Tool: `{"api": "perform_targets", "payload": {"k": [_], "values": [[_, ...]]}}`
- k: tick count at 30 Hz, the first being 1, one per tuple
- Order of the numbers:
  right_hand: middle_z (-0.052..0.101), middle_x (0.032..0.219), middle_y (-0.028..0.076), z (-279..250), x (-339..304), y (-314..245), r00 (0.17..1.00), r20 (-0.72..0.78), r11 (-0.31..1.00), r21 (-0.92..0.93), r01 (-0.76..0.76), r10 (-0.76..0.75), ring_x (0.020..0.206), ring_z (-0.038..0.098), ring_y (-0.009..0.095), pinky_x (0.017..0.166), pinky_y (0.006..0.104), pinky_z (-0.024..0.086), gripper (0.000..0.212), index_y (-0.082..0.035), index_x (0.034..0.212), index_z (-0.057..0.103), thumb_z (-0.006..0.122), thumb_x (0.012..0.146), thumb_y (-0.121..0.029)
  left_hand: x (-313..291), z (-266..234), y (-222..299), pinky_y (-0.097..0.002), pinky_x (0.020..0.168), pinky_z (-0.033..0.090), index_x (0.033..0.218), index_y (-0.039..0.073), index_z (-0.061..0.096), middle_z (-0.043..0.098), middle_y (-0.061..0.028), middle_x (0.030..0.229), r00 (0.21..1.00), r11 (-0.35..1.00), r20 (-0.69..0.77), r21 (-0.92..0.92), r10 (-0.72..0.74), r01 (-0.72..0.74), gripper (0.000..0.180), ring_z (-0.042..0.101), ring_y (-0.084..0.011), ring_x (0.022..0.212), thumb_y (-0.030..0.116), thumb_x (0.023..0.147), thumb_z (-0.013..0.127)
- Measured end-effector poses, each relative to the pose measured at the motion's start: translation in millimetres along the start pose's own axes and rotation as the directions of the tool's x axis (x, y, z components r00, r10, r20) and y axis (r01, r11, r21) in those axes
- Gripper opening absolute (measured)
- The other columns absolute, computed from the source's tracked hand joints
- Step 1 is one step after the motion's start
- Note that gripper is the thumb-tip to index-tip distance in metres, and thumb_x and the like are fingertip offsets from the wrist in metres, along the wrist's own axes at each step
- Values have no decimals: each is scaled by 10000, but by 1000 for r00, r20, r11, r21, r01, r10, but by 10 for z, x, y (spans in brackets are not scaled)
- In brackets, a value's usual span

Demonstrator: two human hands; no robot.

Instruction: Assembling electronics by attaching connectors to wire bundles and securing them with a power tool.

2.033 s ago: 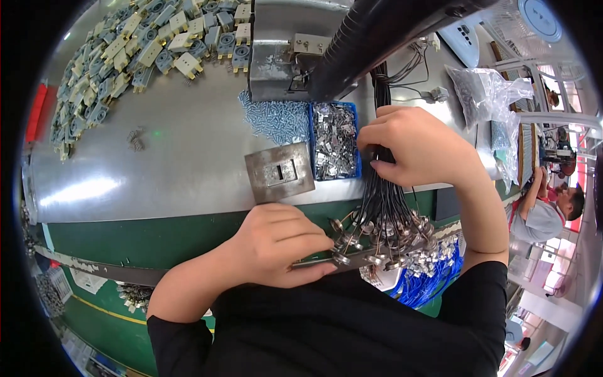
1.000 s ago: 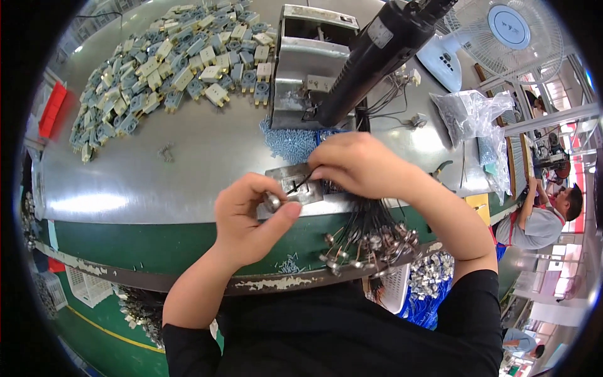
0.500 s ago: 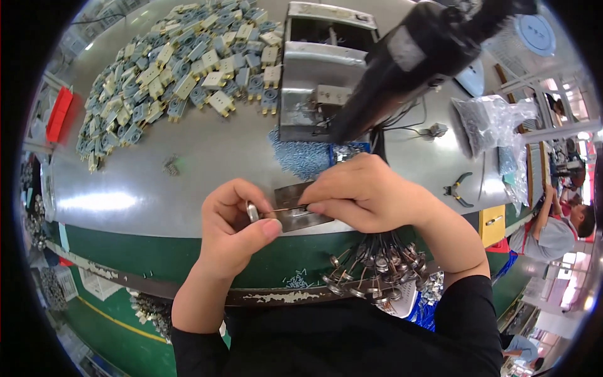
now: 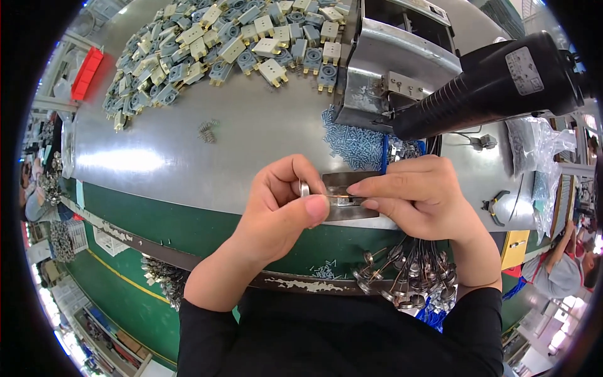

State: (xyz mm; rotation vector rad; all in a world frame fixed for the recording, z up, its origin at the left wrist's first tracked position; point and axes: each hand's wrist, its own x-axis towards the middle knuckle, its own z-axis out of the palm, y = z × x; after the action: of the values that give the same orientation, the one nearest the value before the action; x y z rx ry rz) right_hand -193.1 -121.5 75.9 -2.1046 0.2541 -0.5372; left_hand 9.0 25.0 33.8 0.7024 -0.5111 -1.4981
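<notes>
My left hand [image 4: 282,204] is closed, pinching a round metal disc [image 4: 304,189] between thumb and fingers. From the disc a thin copper-coloured stem [image 4: 338,196] runs right, over a dark metal plate [image 4: 352,214] at the table's front edge. At the stem's other end, the thumb and forefinger of my right hand [image 4: 418,198] close in on a small bright part [image 4: 344,202] on the plate. The fingertips partly hide what they grip. Just below this hand hangs a bundle of similar metal discs [image 4: 411,273] on dark wires.
Blue-grey screws [image 4: 355,146] lie in a heap behind the plate. A black power screwdriver [image 4: 471,94] leans by a metal box [image 4: 402,53]. Grey-and-cream switch-like parts [image 4: 232,47] pile up at the far left. Pliers [image 4: 496,207] and a spring [image 4: 207,131] lie on the table.
The whole view has shifted, so the table's things appear farther right. My right thumb and forefinger have parted slightly. My left hand keeps its pinch on the disc.
</notes>
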Motion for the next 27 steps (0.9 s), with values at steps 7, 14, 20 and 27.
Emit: {"api": "perform_targets", "payload": {"k": [7,14,20,27], "values": [[527,572,18,-36,9,-78,981,-72,938,-313,150,-180,456,496,162,442,325,333,286,-92,990,842,894,713,-44,63,-116,38,-256,741,574,1194,-49,656,760,-116,1004,979,994,197,76,59,-75,221,717,-131,849,43,1006,725],[586,591,32,-34,-46,3,970,-191,981,-151,120,-148,466,476,149,444,300,332,218,-69,899,832,919,699,-83,80,91,-7,-426,921,632,1353,-106,614,754,-260,1140,991,964,131,264,-27,-9,393,787,-322,964,170,1075,642],[656,636,18,-65,-50,-27,988,-144,993,116,-39,55,525,505,121,502,282,372,166,-69,919,838,909,769,-78,84,-30,-67,-496,1032,616,1396,-106,586,729,-247,1247,922,993,377,-32,-93,113,351,726,-314,1175,99,1112,572],[645,648,36,-79,-20,-66,994,-100,999,4,44,-43,524,524,129,468,289,339,154,-39,869,784,887,765,-86,78,-6,-64,-475,1047,603,1442,-100,560,729,-243,1250,918,998,392,-11,-58,68,377,728,-320,1174,89,1115,561]]}}
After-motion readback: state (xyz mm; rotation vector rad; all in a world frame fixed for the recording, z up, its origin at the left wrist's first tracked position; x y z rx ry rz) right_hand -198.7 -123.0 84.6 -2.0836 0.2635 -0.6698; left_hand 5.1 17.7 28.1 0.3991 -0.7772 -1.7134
